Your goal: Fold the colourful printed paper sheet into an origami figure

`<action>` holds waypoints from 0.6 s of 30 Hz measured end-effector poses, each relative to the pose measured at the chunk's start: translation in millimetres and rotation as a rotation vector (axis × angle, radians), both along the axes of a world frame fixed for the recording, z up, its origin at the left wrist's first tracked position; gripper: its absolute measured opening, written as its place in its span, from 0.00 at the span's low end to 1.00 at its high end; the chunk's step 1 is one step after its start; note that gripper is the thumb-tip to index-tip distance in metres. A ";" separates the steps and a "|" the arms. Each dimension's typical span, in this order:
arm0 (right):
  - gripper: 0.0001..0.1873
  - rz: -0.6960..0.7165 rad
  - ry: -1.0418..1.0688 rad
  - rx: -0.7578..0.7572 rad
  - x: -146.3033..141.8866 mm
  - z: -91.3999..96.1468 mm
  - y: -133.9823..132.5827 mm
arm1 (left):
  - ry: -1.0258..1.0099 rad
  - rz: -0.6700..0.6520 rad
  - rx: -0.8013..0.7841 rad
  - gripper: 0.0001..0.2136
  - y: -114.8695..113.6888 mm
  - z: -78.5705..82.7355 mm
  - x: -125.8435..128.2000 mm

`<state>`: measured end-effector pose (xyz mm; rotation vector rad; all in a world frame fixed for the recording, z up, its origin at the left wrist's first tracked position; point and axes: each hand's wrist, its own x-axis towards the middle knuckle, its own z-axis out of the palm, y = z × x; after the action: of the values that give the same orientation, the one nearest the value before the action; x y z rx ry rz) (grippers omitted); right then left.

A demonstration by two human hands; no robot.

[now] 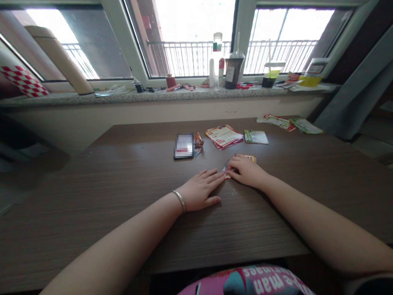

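Dark brown wood grain on the tabletop (107,196), spread across the middle and lower frame. Just right of centre, flat on the wood, a colourful printed paper (251,158), mostly covered, with an orange corner visible beyond the knuckles and a paler bit by the fingertips; cannot tell whether one piece or several. Over it, from the lower right, the right hand (245,171), palm down, with bent fingers close together; cannot tell any pinch on the paper from this angle. From the lower left, the left hand (202,190), laid out flat with straight fingers and a thumb well apart, fingertips at the paper's left end, beside the right thumb. Around the left wrist, a silver bracelet (179,200).

Above centre, in a row from left to right: a phone (183,146) with a blurred screen, a crumpled wrapper (198,143) just beside it, a fanned stack of red-edged cards (224,136), a smaller green-and-white stack (256,137). Farther to the upper right, loose cards (281,123) near the table's far edge. Along the top, a stone windowsill (184,95) with a dark straw cup (234,69); at bottom centre, pink printed fabric (245,280).
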<state>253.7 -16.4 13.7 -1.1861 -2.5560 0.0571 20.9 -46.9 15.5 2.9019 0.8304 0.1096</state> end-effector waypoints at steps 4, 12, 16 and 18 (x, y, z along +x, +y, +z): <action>0.10 0.013 0.017 -0.019 1.8 -2.6 2.6 | 0.013 0.007 0.018 0.29 -0.2 4.6 -1.1; 0.11 0.009 0.005 -0.052 4.0 -5.6 6.4 | -0.002 -0.010 0.060 0.27 2.0 5.6 -2.0; 0.09 -0.036 0.015 -0.069 2.9 -7.0 8.2 | -0.008 -0.011 0.059 0.25 3.0 7.1 -1.2; 0.08 -0.056 0.019 -0.086 2.2 -7.1 8.7 | -0.007 -0.005 0.066 0.25 2.9 7.9 -0.8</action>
<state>255.9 -7.7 6.6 -1.2810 -2.5250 0.1663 20.1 -44.0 23.4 2.9630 0.8332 0.1485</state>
